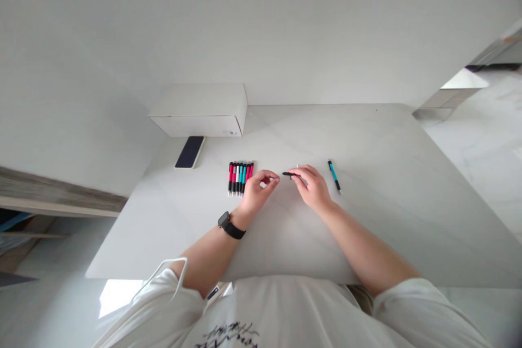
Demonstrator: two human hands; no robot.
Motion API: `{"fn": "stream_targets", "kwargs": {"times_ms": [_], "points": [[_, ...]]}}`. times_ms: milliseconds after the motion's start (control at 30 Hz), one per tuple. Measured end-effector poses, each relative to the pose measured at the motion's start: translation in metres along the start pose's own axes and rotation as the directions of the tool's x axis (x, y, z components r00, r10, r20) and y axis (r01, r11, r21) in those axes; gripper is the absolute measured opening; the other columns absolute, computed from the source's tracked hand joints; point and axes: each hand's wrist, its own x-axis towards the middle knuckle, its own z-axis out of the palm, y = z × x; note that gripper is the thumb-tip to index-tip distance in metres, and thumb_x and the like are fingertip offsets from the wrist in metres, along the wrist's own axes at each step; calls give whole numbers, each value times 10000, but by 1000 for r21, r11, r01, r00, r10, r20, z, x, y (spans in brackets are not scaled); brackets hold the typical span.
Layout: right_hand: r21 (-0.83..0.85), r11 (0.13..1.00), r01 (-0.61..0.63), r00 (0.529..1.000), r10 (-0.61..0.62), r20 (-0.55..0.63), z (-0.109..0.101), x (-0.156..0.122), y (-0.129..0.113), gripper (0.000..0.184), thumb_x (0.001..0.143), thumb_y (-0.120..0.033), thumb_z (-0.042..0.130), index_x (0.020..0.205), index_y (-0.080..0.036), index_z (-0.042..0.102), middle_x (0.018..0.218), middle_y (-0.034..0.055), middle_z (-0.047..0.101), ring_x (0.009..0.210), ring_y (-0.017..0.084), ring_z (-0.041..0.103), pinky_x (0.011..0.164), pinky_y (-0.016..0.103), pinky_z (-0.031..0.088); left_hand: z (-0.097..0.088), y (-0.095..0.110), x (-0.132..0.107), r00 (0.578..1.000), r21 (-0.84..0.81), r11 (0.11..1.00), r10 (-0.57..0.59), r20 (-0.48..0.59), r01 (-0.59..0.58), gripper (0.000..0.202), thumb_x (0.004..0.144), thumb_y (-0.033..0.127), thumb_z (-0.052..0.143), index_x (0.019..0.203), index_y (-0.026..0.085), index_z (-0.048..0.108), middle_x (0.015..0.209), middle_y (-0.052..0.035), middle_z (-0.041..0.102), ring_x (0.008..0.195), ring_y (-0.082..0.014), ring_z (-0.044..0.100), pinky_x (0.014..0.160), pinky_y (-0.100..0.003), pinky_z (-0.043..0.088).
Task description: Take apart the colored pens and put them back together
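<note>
On the white table [367, 136], my right hand [313, 185] pinches a small black pen part [289, 174] between thumb and fingers. My left hand [261, 187], with a black watch on its wrist, is curled in a pinch just left of that part; what its fingertips hold is too small to make out. A row of several pens [240, 176] in red, black, white and teal lies just left of my left hand. A single teal pen [334, 175] lies to the right of my right hand.
A white cardboard box [202, 110] stands at the table's back left corner, against the wall. A dark phone [190, 151] lies face up in front of it. A white cable hangs by my left sleeve at the near edge.
</note>
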Motion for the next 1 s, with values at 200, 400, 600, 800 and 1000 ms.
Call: {"fn": "stream_targets", "kwargs": {"times_ms": [200, 400, 600, 800, 1000], "points": [[74, 997, -34, 999, 36, -25, 6, -2, 1, 171, 1030, -276, 535, 1146, -278, 661, 1073, 82, 720, 1018, 259, 669, 978, 419, 532, -6, -7, 2, 1000, -23, 999, -26, 13, 27, 269, 928, 464, 715, 1026, 215, 744, 939, -50, 736, 815, -161, 651, 760, -290, 534], [83, 996, -23, 999, 26, -29, 10, -4, 2, 156, 1030, -301, 542, 1119, -277, 667, 1061, 81, 720, 998, 254, 669, 974, 415, 534, -5, -8, 2, 999, -46, 998, -28, 36, 30, 263, 916, 457, 734, 1014, 214, 750, 920, -44, 739, 780, -152, 637, 741, -284, 529], [71, 997, -27, 1000, 28, -14, 9, -3, 2, 155, 1030, -301, 543, 1120, -281, 669, 1065, 78, 724, 989, 249, 674, 973, 413, 540, -4, -10, 3, 998, -58, 998, -28, 60, 32, 279, 914, 471, 732, 1022, 215, 753, 915, -43, 741, 781, -153, 640, 738, -283, 524], [101, 995, 11, 1000, -8, -25, 10, -3, 4, 148, 1023, -288, 564, 1112, -274, 681, 1070, 75, 728, 979, 237, 682, 980, 411, 547, -4, -14, 3, 996, -83, 995, -43, 72, 49, 276, 911, 464, 740, 1017, 209, 751, 889, -43, 732, 780, -152, 645, 732, -280, 519], [135, 984, 115, 990, -103, -96, 14, -3, 9, 145, 997, -225, 604, 1086, -284, 702, 1035, 62, 729, 990, 242, 690, 923, 427, 580, -4, -16, 4, 993, -83, 994, -65, 93, 73, 302, 899, 475, 751, 1020, 198, 765, 885, -49, 739, 787, -157, 658, 729, -275, 521]]}}
